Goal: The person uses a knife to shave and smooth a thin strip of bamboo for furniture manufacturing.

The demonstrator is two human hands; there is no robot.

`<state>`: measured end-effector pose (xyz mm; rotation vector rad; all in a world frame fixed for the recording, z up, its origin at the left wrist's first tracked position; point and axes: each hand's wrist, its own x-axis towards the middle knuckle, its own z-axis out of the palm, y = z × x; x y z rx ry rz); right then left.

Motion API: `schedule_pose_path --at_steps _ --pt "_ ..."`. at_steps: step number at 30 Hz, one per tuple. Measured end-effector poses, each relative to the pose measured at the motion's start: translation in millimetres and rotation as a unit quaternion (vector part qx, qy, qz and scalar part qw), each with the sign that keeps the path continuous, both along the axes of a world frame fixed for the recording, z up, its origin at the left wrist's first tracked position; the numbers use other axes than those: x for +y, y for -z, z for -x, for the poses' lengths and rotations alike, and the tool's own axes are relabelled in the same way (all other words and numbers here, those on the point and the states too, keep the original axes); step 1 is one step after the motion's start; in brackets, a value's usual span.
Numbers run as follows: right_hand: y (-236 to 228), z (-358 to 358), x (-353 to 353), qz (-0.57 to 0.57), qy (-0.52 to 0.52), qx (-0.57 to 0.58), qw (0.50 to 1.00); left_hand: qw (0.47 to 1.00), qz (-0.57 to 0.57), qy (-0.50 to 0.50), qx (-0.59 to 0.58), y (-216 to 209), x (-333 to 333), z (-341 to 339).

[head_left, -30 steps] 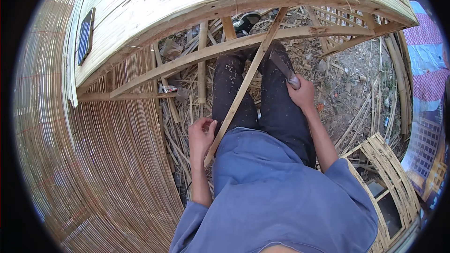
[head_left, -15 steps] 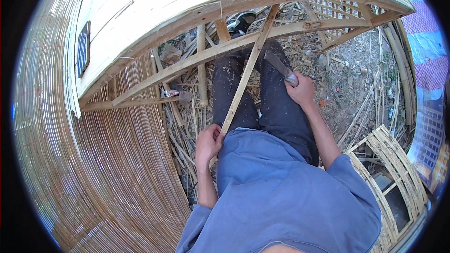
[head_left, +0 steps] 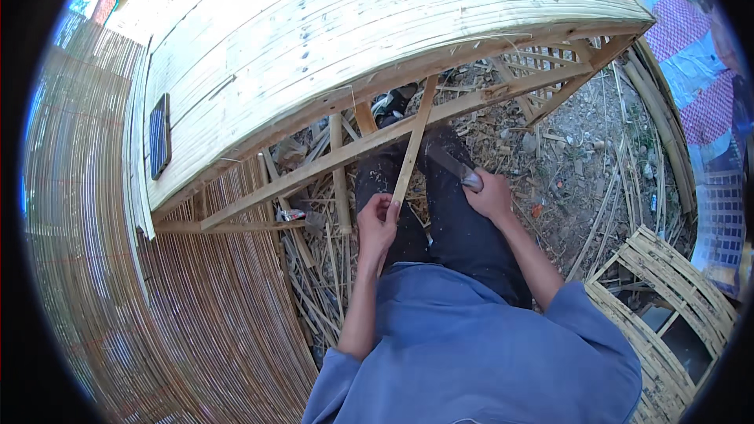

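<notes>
A pale bamboo or wooden strip [head_left: 416,137] slants away from me, crossing the table's lower brace [head_left: 463,106], its far end reaching the table's edge. My left hand [head_left: 378,224] pinches the near end of this strip above my left thigh. Over the right thigh, my right hand [head_left: 491,195] is wrapped round the handle of a knife [head_left: 449,165]. Its broad blade points away and to the left, close to the strip, and is smeared by motion. Whether the blade touches the strip I cannot tell.
Ahead stands a slatted table [head_left: 377,8] with a dark phone-like object [head_left: 159,137] at its left edge. A bamboo screen [head_left: 86,228] covers the left side. Offcuts litter the ground [head_left: 550,157]. A bamboo frame [head_left: 667,290] lies at lower right, patterned cloth [head_left: 683,55] beyond.
My left hand has moved forward, away from my body, with the strip in it. The view has tilted up a little, showing more of the tabletop. The knife blade is now blurred.
</notes>
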<state>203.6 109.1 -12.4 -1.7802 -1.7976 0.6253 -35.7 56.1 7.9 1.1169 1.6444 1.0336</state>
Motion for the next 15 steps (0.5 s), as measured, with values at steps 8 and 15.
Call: schedule_pose_path --at_steps 8,15 --pt "6 0 -4 -0.001 -0.003 0.015 1.000 0.961 0.177 0.091 -0.194 -14 28 -8" --pt "-53 11 -19 0.070 -0.232 -0.105 0.965 0.938 0.260 0.119 -0.195 -16 -16 -16"
